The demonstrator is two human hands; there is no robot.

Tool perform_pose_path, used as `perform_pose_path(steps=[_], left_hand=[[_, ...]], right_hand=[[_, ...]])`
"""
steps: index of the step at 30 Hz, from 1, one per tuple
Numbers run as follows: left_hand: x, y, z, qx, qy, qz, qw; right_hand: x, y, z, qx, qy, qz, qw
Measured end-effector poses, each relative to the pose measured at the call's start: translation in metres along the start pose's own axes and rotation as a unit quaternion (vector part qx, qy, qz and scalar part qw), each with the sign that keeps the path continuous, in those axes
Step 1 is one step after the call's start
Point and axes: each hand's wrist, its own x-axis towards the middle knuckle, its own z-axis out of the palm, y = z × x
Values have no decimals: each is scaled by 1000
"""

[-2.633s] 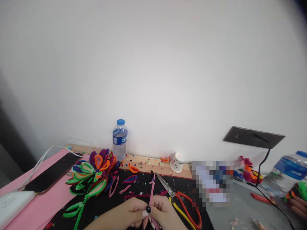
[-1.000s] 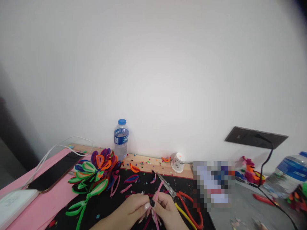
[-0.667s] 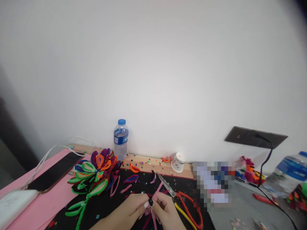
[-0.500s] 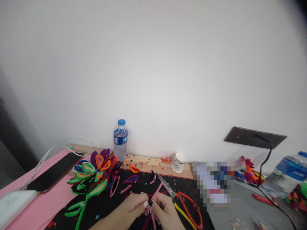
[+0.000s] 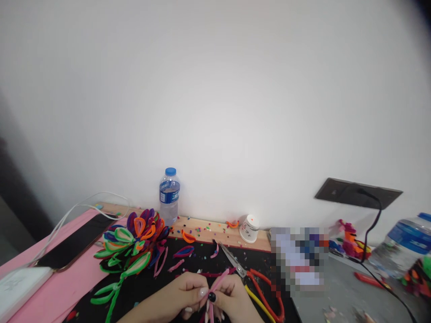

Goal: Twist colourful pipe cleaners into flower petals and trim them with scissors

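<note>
My left hand (image 5: 190,290) and my right hand (image 5: 230,294) meet at the front of a black mat (image 5: 141,305). Both pinch a pink pipe cleaner (image 5: 220,280) between thumb and fingers, and its ends stick out above and below the fingertips. Where exactly it bends is hidden by the fingers. Just beyond them lies a dark magenta pipe cleaner (image 5: 230,271). To the right of my right hand rest scissors (image 5: 239,269) with orange-red and yellow on the handles. A many-coloured pipe-cleaner flower (image 5: 139,237) with green leaves lies left of my left hand.
Behind stand a water bottle (image 5: 170,197) and an upturned paper cup (image 5: 249,229) by the wall. Pipe-cleaner loops (image 5: 184,252) and small beads lie scattered. At left are a phone (image 5: 76,242), pink paper (image 5: 20,303) and white cables; at right, another bottle (image 5: 404,242).
My fingers have shifted slightly on the pink pipe cleaner, and its upper end has dropped a little lower. The dark magenta piece shows more. Everything else stays put.
</note>
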Motion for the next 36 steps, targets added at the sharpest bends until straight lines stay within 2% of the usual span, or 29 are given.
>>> perform_pose_path(steps=[6, 13, 18, 26, 31, 36], left_hand=[[-2, 1, -1, 30, -25, -32, 999], [-3, 1, 0, 56, -20, -32, 998], [-2, 0, 1, 96, 1, -21, 995], [2, -3, 4, 140, 28, 30, 989], [1, 2, 7, 140, 30, 20, 989], [0, 10, 9, 212, 47, 25, 976]], right_hand=[[-2, -3, -4, -20, -54, 41, 998], [-4, -7, 0, -59, -17, 69, 996], [-3, -6, 1, -64, -6, 52, 997], [0, -9, 0, -30, -4, 36, 999], [-2, -11, -1, -15, 9, 47, 999], [-2, -6, -4, 20, 18, 70, 997]])
